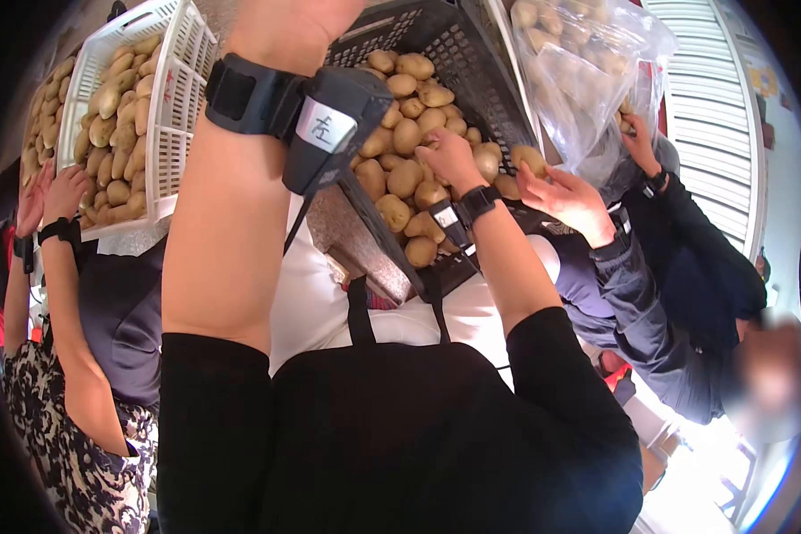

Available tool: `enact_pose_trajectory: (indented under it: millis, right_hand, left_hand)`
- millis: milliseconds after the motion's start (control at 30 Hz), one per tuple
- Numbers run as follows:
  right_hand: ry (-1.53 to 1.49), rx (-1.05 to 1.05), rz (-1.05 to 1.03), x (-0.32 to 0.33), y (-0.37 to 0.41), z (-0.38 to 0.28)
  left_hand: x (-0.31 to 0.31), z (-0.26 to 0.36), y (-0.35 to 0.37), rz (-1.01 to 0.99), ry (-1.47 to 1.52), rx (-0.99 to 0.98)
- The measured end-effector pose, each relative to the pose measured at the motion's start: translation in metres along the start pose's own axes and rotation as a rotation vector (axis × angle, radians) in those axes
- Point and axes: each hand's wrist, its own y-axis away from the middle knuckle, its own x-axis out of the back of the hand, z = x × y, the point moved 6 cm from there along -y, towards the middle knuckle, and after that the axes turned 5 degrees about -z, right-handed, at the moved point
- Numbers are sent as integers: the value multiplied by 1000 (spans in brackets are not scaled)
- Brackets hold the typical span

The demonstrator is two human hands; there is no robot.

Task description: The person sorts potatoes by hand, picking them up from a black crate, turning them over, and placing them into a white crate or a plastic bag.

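Observation:
My right hand [452, 162] is down in the black plastic crate [485, 76], its fingers curled round a potato [432, 119] among the pile. How much of that potato lies within the grip is partly hidden. My left arm stretches up past the crate's left side. Only the base of my left hand [316, 16] shows at the top edge; its fingers are out of the picture. Loose potatoes [406, 178] fill the middle and near end of the crate.
At right, a co-worker's hand [565, 200] holds a potato [529, 160] over the crate's edge. Another hand [636, 142] touches a clear plastic bag [578, 98] of potatoes. Other people's hands [65, 191] rest by a white crate [173, 116] of potatoes at left.

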Motion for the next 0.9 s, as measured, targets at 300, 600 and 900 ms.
enact_pose_trajectory:
  millis: [300, 600, 900]
  right_hand:
    - [287, -131, -304, -68, -81, 15]
    - [248, -260, -42, -14, -94, 15]
    - [684, -210, -188, -21, -138, 44]
  left_hand:
    - [4, 18, 4, -1, -2, -44]
    - [2, 18, 12, 99, 4, -37]
    - [12, 13, 4, 71, 12, -7]
